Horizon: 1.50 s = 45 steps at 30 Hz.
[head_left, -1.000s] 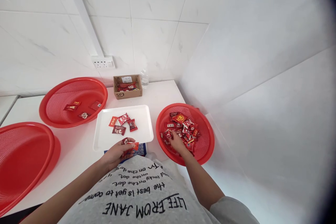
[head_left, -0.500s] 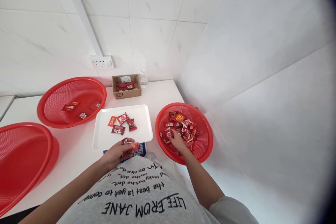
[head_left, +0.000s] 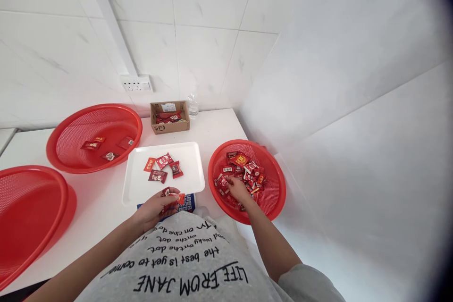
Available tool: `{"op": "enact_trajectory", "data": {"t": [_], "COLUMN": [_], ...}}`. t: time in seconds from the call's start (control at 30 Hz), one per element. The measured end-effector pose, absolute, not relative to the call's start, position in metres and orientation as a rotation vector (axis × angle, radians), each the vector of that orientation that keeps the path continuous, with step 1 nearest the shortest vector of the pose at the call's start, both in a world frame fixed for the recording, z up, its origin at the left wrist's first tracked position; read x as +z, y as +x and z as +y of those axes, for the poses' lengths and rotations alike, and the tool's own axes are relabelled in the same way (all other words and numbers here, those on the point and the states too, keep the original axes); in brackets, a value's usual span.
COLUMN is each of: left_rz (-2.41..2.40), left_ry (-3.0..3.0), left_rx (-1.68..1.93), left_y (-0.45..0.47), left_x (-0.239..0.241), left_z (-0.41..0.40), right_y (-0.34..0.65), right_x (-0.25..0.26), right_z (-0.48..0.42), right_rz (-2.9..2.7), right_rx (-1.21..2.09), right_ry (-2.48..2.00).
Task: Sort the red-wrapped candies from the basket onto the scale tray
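Observation:
My left hand (head_left: 157,207) is closed around a few small wrapped snack packets (head_left: 181,198), one orange-red and others dark red, above the near edge of a white tray (head_left: 132,184). On that tray lie several loose packets (head_left: 157,176) in red, dark red and orange. Inside the right red basket (head_left: 279,193), my right hand (head_left: 239,191) has its fingertips closed on a red-and-white snack packet (head_left: 222,182). Many similar packets (head_left: 241,159) are heaped around it. Part of the left hand's bundle is hidden by the fingers.
A keypad device with a blue panel (head_left: 190,202) shows under the tray's front edge. Behind stand a cardboard box (head_left: 173,127) of packets and a clear plastic bottle (head_left: 193,106). Two more red baskets are at left: the far one (head_left: 60,139) holds a few packets, the near one (head_left: 21,226) is partly cut off.
The red-and-white packet at my right fingertips has tilted and shifted slightly left. My left hand keeps its packets. The whole view has moved a little.

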<state>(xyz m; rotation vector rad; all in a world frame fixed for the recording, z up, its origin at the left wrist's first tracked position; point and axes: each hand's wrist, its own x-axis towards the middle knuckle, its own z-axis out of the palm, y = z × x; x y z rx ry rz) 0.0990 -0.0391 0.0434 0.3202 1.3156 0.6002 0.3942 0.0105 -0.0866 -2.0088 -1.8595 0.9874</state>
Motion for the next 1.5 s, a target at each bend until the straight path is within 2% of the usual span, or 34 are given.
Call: {"op": "enact_trajectory", "data": {"t": [0.3, 0.57, 0.97, 1.5], "left_rz": [1.309, 1.33, 1.353, 1.32], "left_ry": [0.316, 0.291, 0.288, 0.272], "left_rx": [0.601, 0.594, 0.604, 0.604], "left_y": [0.1, 0.1, 0.098, 0.099], "left_x": [0.041, 0.043, 0.042, 0.036], "left_z": [-0.038, -0.039, -0.036, -0.036], "right_y": [0.399, 0.393, 0.405, 0.417], "right_x": [-0.082, -0.088, -0.09, -0.1], "right_z": [0.026, 0.031, 0.05, 0.041], "right_rz": [-2.012, -2.033, -1.944, -2.025], "right_rx": [0.676, 0.557, 0.724, 0.722], "right_ry": [-2.195, -2.401, -2.549, -2.379]}}
